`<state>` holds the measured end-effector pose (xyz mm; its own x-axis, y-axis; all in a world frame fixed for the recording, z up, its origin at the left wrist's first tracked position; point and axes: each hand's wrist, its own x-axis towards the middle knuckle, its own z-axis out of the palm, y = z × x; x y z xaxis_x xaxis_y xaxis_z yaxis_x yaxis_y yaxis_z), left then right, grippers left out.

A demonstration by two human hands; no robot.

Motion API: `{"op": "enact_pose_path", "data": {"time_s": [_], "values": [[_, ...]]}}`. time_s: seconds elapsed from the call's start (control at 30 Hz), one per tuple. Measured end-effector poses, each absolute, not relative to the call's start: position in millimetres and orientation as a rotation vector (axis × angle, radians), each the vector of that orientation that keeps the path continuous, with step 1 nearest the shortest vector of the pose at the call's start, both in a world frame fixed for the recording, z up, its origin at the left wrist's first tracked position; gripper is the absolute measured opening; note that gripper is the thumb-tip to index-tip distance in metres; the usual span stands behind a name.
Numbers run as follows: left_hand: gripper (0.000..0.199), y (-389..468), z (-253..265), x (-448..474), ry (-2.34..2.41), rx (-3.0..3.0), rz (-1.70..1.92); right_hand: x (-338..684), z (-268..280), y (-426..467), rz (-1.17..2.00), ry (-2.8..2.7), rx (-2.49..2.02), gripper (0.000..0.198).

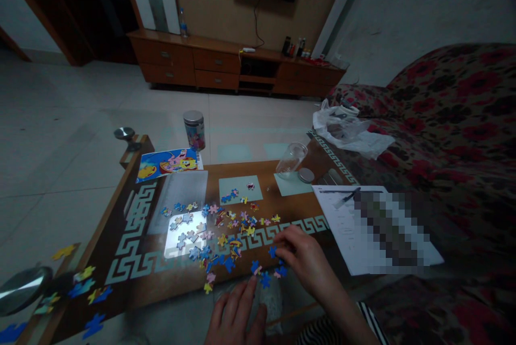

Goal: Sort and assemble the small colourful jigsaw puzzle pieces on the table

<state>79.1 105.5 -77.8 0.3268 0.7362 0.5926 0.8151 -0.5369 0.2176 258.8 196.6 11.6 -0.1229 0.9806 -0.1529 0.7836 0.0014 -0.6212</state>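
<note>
At the counter's (169, 275) near edge we sort small colourful cardboard jigsaw pieces (226, 227), right hand (304, 259) fingers pinching a blue piece (273, 251), left hand (236, 315) flat and released; fitting it needs a matching neighbour.

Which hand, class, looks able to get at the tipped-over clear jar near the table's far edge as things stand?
Probably the right hand: it is on the clear jar's side, with only flat loose puzzle pieces and bare table between. The left hand rests at the near edge, farther off.
</note>
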Motion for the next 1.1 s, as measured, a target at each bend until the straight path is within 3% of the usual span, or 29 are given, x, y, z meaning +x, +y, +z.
{"op": "enact_pose_path", "data": {"time_s": [0.17, 0.4, 0.73, 0.93, 1.1], "values": [[0.015, 105.2, -97.5, 87.6, -1.458, -2.355, -1.186, 277.3, 12.0, 226.0, 0.673, -1.972, -1.826, 0.021], [0.008, 106.0, -102.0, 84.6, -1.436, -2.419, -1.103, 274.3, 17.5, 264.1, 0.622, -2.29, -1.923, 0.02], [0.011, 110.9, -93.7, 79.3, -1.351, -2.566, -1.053, 271.8, 9.0, 262.0, 0.616, -2.197, -1.966, 0.012], [0.03, 112.3, -67.5, 81.0, -1.678, -2.471, -1.138, 279.8, -7.9, 263.5, 0.517, -2.237, -1.915, 0.007], [0.041, 107.5, -77.0, 81.8, -1.885, -2.608, -0.924, 281.5, -12.1, 266.6, 0.542, -2.243, -1.92, 0.006]]}}
